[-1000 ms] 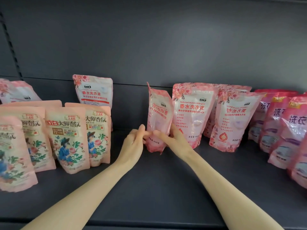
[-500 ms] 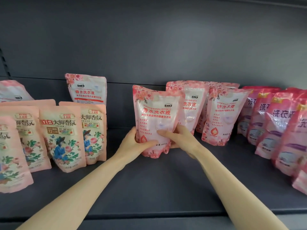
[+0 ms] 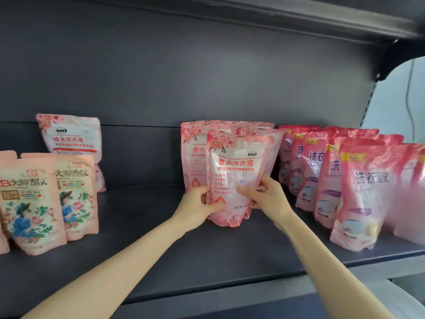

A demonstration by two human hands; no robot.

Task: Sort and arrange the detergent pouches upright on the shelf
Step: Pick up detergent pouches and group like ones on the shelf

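Gripping a pale pink pouch (image 3: 236, 171) upright at the middle of the shelf (image 3: 184, 261), left hand (image 3: 197, 206) curled round its lower left edge, right hand (image 3: 266, 199) round its lower right, thumb across the front; cannot tell whether its bottom touches down. Backed directly by matching pouches (image 3: 193, 153) and hemmed close on the right by rows of darker pink pouches (image 3: 368, 192). Well apart to the left: flowered peach pouches (image 3: 34, 203) at the front, one more pale pouch (image 3: 71, 139) by the back wall (image 3: 161, 77).
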